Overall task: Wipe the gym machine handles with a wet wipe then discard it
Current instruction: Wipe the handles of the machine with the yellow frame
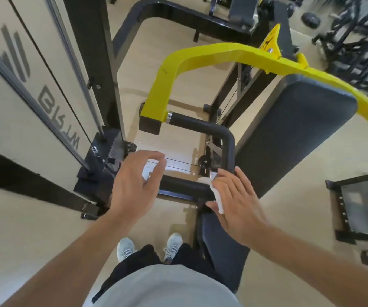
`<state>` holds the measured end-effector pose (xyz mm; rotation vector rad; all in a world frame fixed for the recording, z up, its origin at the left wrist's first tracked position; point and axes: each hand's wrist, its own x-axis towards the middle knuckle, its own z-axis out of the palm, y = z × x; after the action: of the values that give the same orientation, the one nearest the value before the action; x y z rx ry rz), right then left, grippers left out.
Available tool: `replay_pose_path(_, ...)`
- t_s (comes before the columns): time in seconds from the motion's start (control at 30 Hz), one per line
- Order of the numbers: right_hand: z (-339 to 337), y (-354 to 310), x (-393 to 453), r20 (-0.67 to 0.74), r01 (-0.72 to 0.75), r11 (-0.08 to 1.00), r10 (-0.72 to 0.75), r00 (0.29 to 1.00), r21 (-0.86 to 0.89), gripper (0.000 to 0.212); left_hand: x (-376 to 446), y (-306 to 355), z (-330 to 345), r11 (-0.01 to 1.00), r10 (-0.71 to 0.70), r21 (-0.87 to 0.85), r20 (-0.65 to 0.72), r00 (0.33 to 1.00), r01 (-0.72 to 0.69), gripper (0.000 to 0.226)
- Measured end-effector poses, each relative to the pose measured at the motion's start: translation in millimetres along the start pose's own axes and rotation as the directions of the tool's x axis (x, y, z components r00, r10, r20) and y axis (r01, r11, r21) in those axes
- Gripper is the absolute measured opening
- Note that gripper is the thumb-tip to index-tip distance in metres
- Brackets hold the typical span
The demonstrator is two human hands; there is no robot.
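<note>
Head view, looking steeply down past a grey shirt, dark trousers and two pale sneakers onto a beige tiled floor. Just ahead of the person stands a gym machine with a yellow arm that bends from the far right down toward the middle of the scene. From the near end of that arm a black padded handle runs right, turns at a rounded corner, comes toward the viewer and turns again to the left, making a squared loop. The right hand lies over the near right corner of this handle with its fingers stretched out and flat, pressing a white wet wipe against the black grip; the wipe shows as a folded strip under the thumb edge of the palm. The left hand hovers just left of the handle's near section, palm turned inward, fingers loosely spread and slightly bent, holding nothing and touching nothing. To the right of the handle sits a dark padded seat back, with a matching seat pad nearer and lower. On the left rises a pale weight-stack cover with grey lettering, black frame posts and a thin cable. More dark gym equipment, blurred, fills the far right.
</note>
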<state>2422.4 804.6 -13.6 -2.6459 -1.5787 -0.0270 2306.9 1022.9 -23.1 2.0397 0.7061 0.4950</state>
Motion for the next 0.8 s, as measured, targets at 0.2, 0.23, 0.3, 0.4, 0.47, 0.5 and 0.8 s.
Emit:
replay_pose_path(0.2, -27, 38, -1, -0.199, -0.512, 0.504, 0.820, 0.537, 0.696, 0.014, 32, 48, 32, 0.952, 0.269, 0.092, 0.195, 0.943, -0.291, 0.014)
replay_pose_path(0.23, -27, 40, 0, -0.146, -0.548, 0.392, 0.887, 0.438, 0.739, 0.014, 34, 51, 38, 0.961, 0.228, 0.099, 0.245, 0.942, -0.258, 0.016)
replay_pose_path(0.3, -21, 31, 5, -0.025, -0.557, 0.261, 0.919, 0.395, 0.789, 0.020, 36, 57, 47, 0.980, 0.096, 0.132, 0.325, 0.941, -0.146, 0.031)
replay_pose_path(0.4, -4, -8, 10, 0.276, -0.590, 0.109, 0.806, 0.523, 0.800, 0.032, 43, 63, 59, 0.969, -0.093, 0.246, 0.358, 0.929, 0.002, 0.037)
replay_pose_path(0.47, 9, -35, 8, 0.349, -0.629, 0.189, 0.696, 0.628, 0.754, 0.072, 48, 63, 63, 0.955, -0.165, 0.290, 0.362, 0.917, 0.057, 0.033)
replay_pose_path(0.5, 14, -45, 8, 0.346, -0.618, 0.227, 0.662, 0.665, 0.753, 0.080, 49, 62, 64, 0.948, -0.187, 0.310, 0.372, 0.909, 0.069, 0.034)
replay_pose_path(0.8, 16, -8, -7, 0.403, -0.499, -0.010, 0.604, 0.687, 0.866, 0.066, 52, 61, 67, 0.935, -0.217, 0.348, 0.390, 0.895, 0.075, 0.040)
